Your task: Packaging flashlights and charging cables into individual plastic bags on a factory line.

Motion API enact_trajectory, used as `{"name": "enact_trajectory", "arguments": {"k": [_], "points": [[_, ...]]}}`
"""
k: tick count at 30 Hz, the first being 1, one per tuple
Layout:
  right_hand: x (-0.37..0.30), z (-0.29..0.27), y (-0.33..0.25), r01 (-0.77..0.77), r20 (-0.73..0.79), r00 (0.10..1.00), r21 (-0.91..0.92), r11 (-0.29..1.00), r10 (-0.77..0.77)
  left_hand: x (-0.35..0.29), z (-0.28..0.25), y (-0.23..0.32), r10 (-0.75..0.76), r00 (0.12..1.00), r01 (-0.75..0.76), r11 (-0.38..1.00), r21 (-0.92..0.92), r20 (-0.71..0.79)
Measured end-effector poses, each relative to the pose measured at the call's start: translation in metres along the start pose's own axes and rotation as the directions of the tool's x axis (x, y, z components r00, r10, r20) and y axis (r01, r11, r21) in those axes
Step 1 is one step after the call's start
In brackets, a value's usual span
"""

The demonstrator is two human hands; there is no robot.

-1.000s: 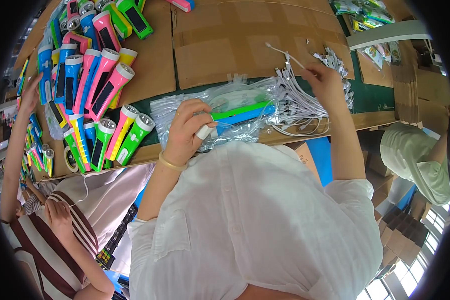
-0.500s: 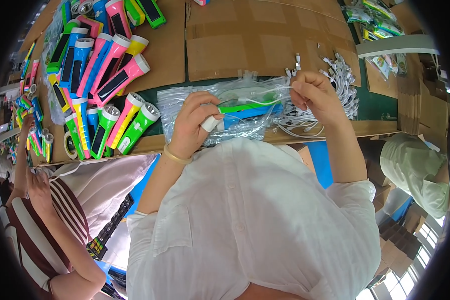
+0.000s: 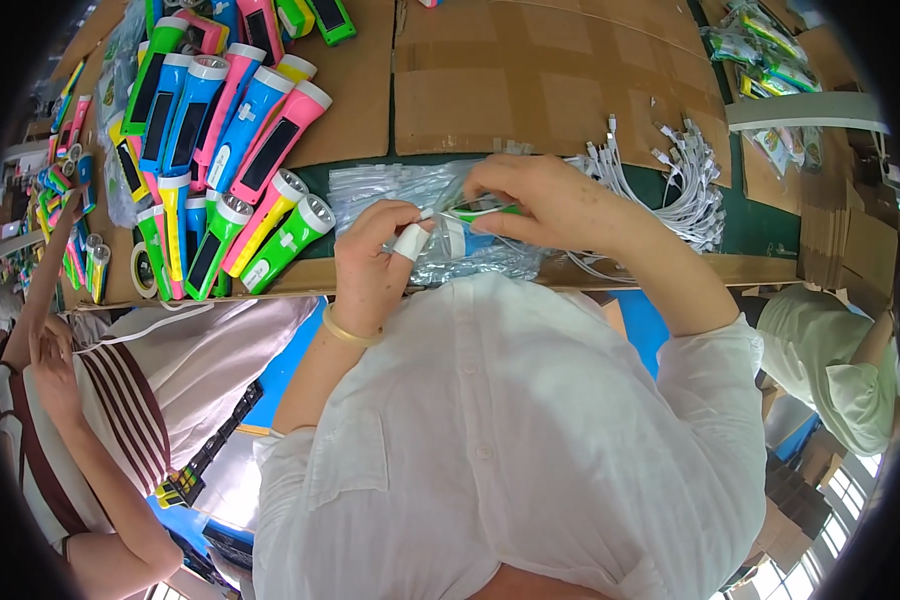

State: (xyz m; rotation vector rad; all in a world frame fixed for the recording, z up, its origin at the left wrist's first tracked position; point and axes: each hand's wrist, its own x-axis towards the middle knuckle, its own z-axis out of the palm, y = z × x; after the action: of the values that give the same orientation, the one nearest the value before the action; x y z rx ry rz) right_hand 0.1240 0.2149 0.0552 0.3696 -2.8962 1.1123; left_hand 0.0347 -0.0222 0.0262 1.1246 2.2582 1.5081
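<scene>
My left hand (image 3: 372, 265), with white tape round a finger, pinches the edge of a clear plastic zip bag (image 3: 495, 262) on the table before me. Inside the bag lies a blue and green flashlight (image 3: 457, 238), partly hidden by my fingers. Curled over the bag's upper side, my right hand (image 3: 545, 203) holds a white charging cable (image 3: 482, 212) against the flashlight. The right fingertips are partly covered by the film. More clear bags (image 3: 370, 185) lie flat beneath and behind this one.
Colourful flashlights (image 3: 200, 130) are piled at the left, beside a tape roll (image 3: 143, 270). A bundle of white cables (image 3: 685, 190) lies right of my hands. Cardboard (image 3: 560, 80) covers the table's far side. Packed bags (image 3: 770, 60) sit far right. A co-worker's hand (image 3: 55, 365) is at the left.
My right hand has come left and down from near the cables to the bag, bringing the white cable along. A blue flashlight now shows on top of the pile. The whole view has shifted slightly.
</scene>
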Motion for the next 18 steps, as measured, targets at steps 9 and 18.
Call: {"name": "enact_trajectory", "arguments": {"k": [9, 18], "points": [[0.022, 0.020, -0.014, -0.027, -0.038, 0.999, 0.240, 0.970, 0.038, 0.005, 0.003, 0.008, 0.014, 0.998, -0.018, 0.997, -0.073, -0.058], [-0.065, -0.018, 0.027, -0.209, -0.147, 0.969, -0.060, 0.976, 0.199, -0.010, -0.014, -0.022, -0.164, 0.986, 0.167, 0.938, -0.304, 0.033]]}}
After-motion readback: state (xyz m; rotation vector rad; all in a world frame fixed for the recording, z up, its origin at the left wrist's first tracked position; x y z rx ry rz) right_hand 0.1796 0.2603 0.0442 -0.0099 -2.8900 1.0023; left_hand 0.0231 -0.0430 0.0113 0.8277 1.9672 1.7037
